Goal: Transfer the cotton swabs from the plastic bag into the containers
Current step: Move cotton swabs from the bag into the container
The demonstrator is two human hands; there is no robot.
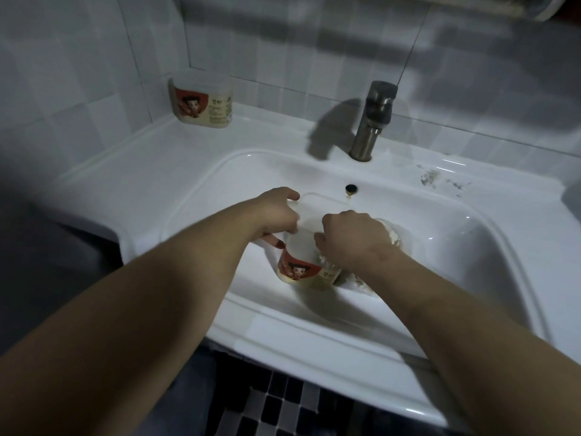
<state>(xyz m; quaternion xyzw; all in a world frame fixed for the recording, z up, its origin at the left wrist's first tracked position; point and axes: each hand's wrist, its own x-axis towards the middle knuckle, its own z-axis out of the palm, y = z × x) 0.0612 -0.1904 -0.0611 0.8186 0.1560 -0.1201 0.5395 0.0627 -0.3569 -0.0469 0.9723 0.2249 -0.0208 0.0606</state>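
A clear plastic container (306, 265) with a red cartoon label stands in the white sink basin (440, 247), its hinged lid (317, 206) raised. My left hand (276, 212) grips the container's left rim by the lid. My right hand (352, 237) is curled over the container's mouth and holds a bundle of cotton swabs (325, 261), whose white tips show under my fingers. The plastic bag (391, 236) with more swabs lies in the basin behind and to the right of my right hand, mostly hidden by it.
A second, closed container (201, 100) with the same label stands on the counter at the back left corner. A metal faucet (374, 121) rises behind the basin, above the overflow hole (351, 188). Tiled walls close in the back and left. Dirt marks (430, 177) speckle the right counter.
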